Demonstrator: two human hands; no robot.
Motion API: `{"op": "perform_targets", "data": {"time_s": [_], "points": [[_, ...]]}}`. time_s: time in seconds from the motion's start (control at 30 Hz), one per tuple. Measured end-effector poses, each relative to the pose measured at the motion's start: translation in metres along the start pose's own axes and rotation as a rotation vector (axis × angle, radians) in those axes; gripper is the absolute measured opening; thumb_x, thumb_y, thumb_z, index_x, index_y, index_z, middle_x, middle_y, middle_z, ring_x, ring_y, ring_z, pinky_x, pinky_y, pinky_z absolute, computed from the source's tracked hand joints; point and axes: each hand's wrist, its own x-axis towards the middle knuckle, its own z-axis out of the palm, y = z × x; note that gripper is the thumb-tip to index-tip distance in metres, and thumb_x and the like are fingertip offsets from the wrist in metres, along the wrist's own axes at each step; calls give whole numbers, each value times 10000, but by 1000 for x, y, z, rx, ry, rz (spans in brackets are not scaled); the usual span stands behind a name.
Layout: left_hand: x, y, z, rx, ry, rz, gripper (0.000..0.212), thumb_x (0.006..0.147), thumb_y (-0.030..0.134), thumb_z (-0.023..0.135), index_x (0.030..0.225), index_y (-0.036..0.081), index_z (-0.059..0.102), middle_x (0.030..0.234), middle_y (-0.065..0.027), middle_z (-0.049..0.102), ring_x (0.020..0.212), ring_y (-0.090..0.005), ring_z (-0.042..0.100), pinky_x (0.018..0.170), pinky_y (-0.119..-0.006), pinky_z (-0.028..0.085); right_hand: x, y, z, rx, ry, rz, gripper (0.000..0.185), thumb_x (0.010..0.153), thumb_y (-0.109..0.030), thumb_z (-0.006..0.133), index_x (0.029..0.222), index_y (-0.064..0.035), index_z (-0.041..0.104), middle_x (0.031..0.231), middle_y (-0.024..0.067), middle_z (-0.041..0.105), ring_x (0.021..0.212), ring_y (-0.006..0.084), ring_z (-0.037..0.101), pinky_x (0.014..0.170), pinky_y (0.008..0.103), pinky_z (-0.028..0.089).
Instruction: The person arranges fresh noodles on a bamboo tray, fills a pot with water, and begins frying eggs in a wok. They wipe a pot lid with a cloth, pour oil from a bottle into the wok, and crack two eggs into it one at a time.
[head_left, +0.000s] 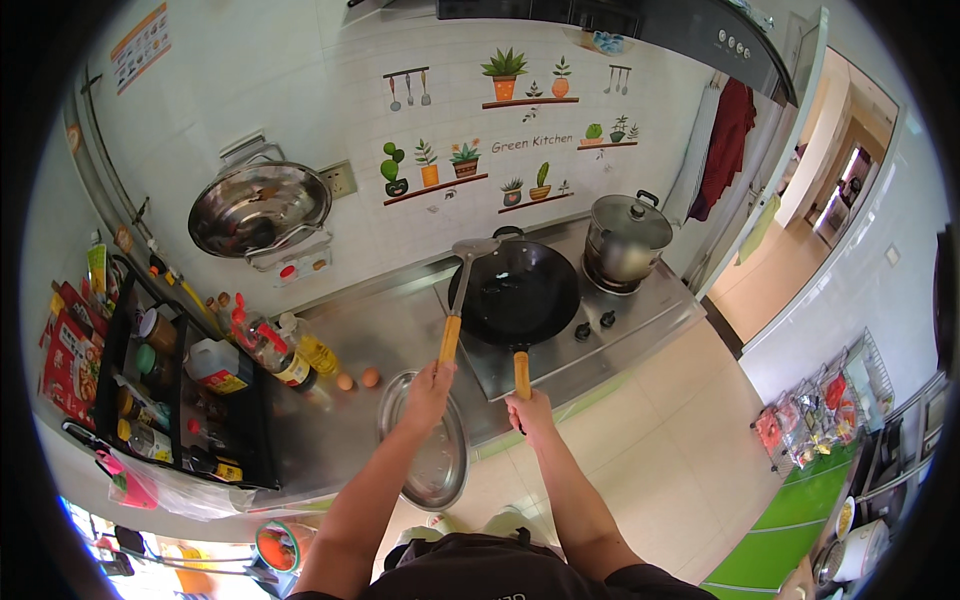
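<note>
My left hand (429, 394) grips the wooden handle of a metal wok spatula (459, 292). The spatula's head is above the far left rim of a black wok (517, 300), near its loop handle. My right hand (531, 412) is closed around the wok's wooden front handle (522, 373). The wok is on the left side of the gas stove, and its inside looks dark and glossy with a small bright reflection. Below my left forearm, a shiny metal oval dish (439, 457) lies at the counter's front edge. Two brown eggs (370, 376) rest left of the dish.
A lidded steel pot (628, 236) stands on the right burner, behind the stove knobs (583, 331). Oil and sauce bottles (315, 349) stand left, beside a black condiment rack (176, 382). A steel basin (259, 206) hangs on the wall. An open door (780, 157) is at right.
</note>
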Motion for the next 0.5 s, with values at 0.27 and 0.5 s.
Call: {"op": "perform_targets", "data": {"time_s": [0.27, 0.5], "points": [[-6, 5, 1, -13, -24, 56, 346, 913, 313, 452, 947, -14, 560, 658, -20, 456, 612, -101, 420, 568, -263, 362, 7, -1, -14, 143, -36, 19, 117, 731, -31, 579, 681, -42, 473, 560, 31, 461, 347, 94, 392, 317, 234, 259], [-20, 21, -4, 26, -8, 66, 344, 921, 314, 448, 936, -14, 550, 663, -13, 449, 615, -92, 414, 571, -261, 361, 31, -14, -8, 164, -90, 32, 134, 712, -51, 563, 622, -55, 465, 508, 20, 444, 325, 100, 385, 301, 235, 272]]}}
